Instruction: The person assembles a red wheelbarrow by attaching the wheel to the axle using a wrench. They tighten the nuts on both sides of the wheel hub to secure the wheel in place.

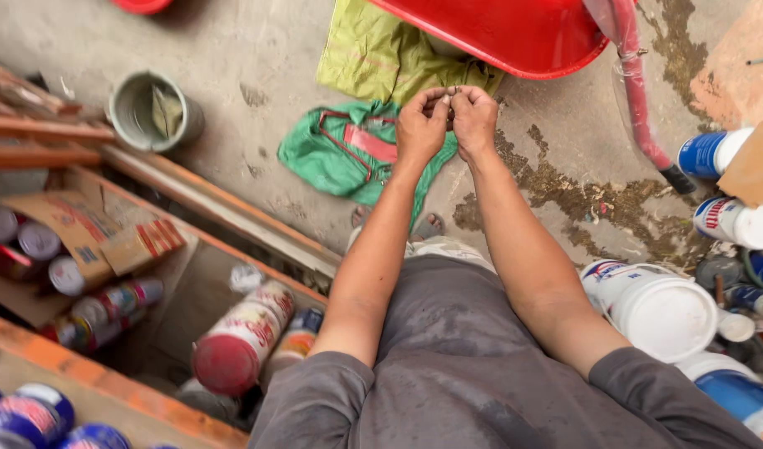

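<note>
A grey short-sleeved shirt is worn, faintly mottled with darker damp-looking patches. Its sleeves end above the elbows, and both forearms are left bare. Beyond the shirt's hem, light trousers and a sandal are glimpsed.

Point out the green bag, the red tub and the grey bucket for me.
Green bag [331, 158]: head view, on its cloth left of the hands.
Red tub [514, 33]: head view, on its outer wall.
Grey bucket [130, 112]: head view, on its left rim.
</note>
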